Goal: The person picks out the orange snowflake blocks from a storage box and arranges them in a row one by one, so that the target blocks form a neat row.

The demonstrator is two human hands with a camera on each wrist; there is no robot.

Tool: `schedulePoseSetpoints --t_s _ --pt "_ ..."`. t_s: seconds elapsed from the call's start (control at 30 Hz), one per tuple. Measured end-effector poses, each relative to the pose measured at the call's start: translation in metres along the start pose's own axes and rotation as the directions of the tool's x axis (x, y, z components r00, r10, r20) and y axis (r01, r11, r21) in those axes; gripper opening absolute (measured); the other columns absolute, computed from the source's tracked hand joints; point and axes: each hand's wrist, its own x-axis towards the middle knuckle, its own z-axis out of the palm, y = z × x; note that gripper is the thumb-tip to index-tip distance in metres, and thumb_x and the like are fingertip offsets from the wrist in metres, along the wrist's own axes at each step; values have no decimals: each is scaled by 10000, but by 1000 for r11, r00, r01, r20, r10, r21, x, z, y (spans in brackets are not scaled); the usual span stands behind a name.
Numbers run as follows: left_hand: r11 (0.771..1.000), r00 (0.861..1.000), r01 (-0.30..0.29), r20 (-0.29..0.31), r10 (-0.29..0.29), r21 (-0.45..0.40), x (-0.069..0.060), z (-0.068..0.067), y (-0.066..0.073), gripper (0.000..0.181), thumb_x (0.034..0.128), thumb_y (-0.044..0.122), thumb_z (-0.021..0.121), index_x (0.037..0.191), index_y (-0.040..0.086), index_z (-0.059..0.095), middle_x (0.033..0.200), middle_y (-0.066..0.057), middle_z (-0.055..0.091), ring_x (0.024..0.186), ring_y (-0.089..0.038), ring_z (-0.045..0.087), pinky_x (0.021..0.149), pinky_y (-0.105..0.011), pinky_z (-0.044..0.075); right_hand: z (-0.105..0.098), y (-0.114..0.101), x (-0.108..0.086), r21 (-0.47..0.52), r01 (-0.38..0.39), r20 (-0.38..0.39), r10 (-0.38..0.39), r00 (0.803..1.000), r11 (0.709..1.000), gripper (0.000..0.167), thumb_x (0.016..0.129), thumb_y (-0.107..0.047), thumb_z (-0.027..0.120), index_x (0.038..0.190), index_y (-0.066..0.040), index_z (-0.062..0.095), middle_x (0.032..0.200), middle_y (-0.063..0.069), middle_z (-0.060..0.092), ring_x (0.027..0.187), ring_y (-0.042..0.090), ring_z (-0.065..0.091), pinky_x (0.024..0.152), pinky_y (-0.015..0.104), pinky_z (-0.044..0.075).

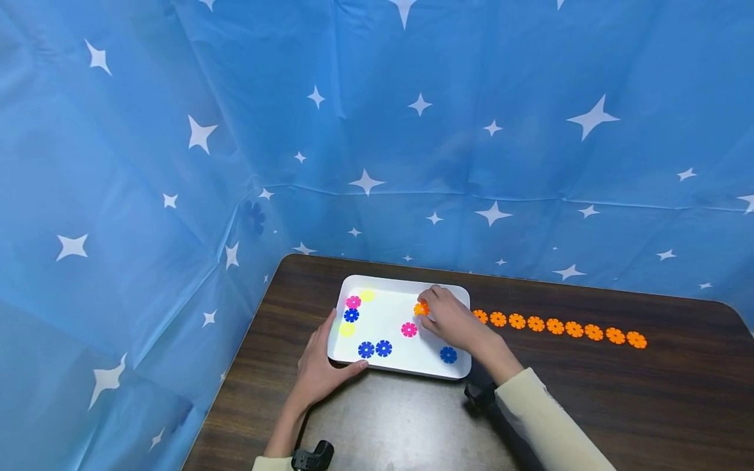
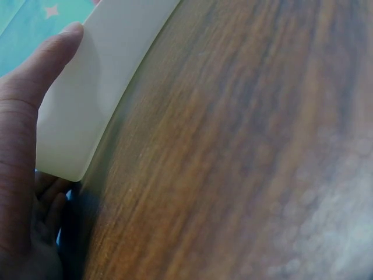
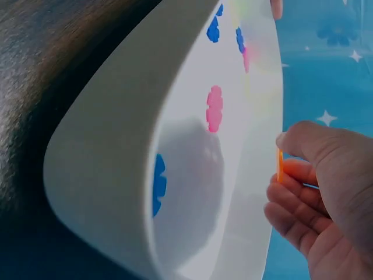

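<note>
My right hand (image 1: pixel 452 322) pinches an orange notched plastic disc (image 1: pixel 421 309) between thumb and fingers, above the right part of the white tray (image 1: pixel 385 324). In the right wrist view that orange disc (image 3: pixel 280 167) stands edge-on at the fingertips. My left hand (image 1: pixel 318 369) grips the tray at its near left corner, the thumb (image 2: pixel 58 49) along the front side and the fingers round the left side. Inside the tray lie pink discs (image 1: pixel 409 330), yellow discs (image 1: pixel 347 330) and several blue discs (image 1: pixel 383 348).
A row of several orange discs (image 1: pixel 555 326) runs from the tray's right side across the brown wooden table (image 1: pixel 665 399). Behind and to the left hangs a blue curtain (image 1: pixel 377 131) with white stars.
</note>
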Motion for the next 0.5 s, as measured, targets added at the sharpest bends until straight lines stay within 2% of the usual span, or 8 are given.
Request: schedulePoseSetpoints --t_s 0.1,0.3,0.5 --pt "1000 1000 -7 0 7 12 0 0 -1 1206 682 719 814 1620 420 118 1653 -14 348 1425 -259 418 1086 -670 365 -3 5 -6 11 -2 -16 2 1000 1000 397 988 -235 673 1298 6 610 1248 145 635 1128 261 594 1047 429 531" --pt "1000 1000 -6 -9 6 3 1 -1 -1 1209 668 715 825 1612 444 120 1656 -2 344 1420 -257 419 1084 -677 362 -9 14 -16 36 -8 -46 10 999 999 394 984 -218 677 1300 6 607 1263 151 626 1149 275 599 1035 447 540" --pt "1000 1000 -2 -1 2 10 0 -1 0 1213 670 724 818 1616 432 118 1661 -8 338 1426 -264 413 1094 -663 367 -13 22 -24 60 -45 -36 47 998 997 400 980 -210 684 1302 11 603 1270 154 618 1187 299 575 1046 463 528"
